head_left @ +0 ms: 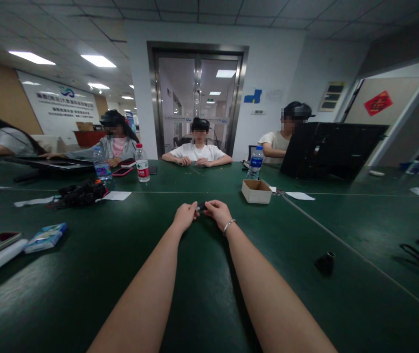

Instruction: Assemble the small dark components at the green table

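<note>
Both my arms reach forward over the green table (204, 274). Between my hands is a small dark object (201, 206), too small and dim to name. My left hand (185, 216) pinches its left end, where a lighter spot shows near the fingertips. On the other end, the fingers of my right hand (218, 213) are closed. A silver bracelet (228, 225) circles my right wrist. Part of the object is hidden behind my fingers.
An open box (256, 195) and a water bottle (255, 163) stand ahead right. A red-capped bottle (142, 164) and tangled black items (83, 192) lie ahead left. A small black object (326, 264) rests at right. A person (197, 153) sits opposite.
</note>
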Tool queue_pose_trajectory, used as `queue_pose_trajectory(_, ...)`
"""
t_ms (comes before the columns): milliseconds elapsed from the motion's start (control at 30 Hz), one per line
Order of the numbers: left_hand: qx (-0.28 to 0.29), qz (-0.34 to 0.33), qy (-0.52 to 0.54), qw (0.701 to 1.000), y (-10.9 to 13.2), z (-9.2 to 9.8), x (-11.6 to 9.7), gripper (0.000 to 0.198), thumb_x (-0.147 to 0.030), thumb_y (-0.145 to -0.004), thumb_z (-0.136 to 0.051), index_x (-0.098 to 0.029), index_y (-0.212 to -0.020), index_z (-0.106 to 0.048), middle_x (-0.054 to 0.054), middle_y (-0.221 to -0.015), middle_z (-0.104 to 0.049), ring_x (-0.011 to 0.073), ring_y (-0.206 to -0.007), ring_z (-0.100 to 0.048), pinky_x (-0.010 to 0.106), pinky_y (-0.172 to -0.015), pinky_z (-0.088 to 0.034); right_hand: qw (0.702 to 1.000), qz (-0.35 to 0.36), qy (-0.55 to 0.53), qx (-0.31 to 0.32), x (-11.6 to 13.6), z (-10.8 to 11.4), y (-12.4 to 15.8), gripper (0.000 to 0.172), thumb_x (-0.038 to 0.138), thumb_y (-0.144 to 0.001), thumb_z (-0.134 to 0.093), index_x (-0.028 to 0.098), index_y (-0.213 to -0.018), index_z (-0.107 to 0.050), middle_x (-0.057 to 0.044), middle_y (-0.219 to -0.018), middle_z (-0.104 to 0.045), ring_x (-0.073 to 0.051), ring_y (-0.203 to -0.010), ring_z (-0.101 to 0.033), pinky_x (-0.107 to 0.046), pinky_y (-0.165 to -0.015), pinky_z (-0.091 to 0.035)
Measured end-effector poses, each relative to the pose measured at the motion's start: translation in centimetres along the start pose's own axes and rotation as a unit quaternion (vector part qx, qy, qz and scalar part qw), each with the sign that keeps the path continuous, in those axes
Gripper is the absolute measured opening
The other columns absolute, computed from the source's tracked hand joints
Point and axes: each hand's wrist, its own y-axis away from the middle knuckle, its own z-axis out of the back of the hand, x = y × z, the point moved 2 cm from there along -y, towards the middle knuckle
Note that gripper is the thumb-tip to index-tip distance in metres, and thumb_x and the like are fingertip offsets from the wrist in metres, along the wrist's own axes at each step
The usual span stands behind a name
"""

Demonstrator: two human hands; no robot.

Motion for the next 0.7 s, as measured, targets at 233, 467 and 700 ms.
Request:
queue_pose_trajectory(233, 0.019, -0.005, 0.016, 1.0, 0.04, -0.12, 0.0, 0.053, -0.063, -0.075, -0.039, -0.015, -0.076, -0.061, 0.006, -0.078, -0.063, 0.0148, -0.065, -0.057, 0.025, -0.061, -0.043, 1.0, -0.001, -0.002, -0.006, -0.01, 0.08, -0.06, 0.019, 0.023, -0.059, -0.075, 0.012, -0.066, -0.06, 0.002, -0.057, -0.06, -0.008, -0.049, -0.058, -0.02, -0.053, -0.051)
queue_pose_trajectory(467, 0.025, 0.003, 0.002, 1.0, 0.1, -0.03, -0.08, 0.056, -0.064, -0.076, -0.034, -0.015, -0.075, -0.061, 0.006, -0.075, -0.063, 0.0151, -0.064, -0.057, 0.026, -0.062, -0.042, 1.0, 0.006, 0.001, 0.001, -0.18, 0.23, -0.19, 0.022, 0.025, -0.056, -0.077, 0.013, -0.065, -0.06, 0.001, -0.061, -0.061, -0.009, -0.052, -0.059, -0.021, -0.057, -0.052)
queue_pose_trajectory(700, 0.021, 0.002, -0.012, 1.0, 0.38, 0.02, -0.43, 0.053, -0.063, -0.075, -0.038, -0.015, -0.073, -0.061, 0.005, -0.074, -0.063, 0.0145, -0.062, -0.056, 0.025, -0.061, -0.041, 1.0, 0.008, -0.001, 0.0, -0.34, 0.24, -0.39, 0.024, 0.027, -0.056, -0.077, 0.013, -0.066, -0.06, 0.001, -0.06, -0.061, -0.009, -0.052, -0.059, -0.021, -0.057, -0.052)
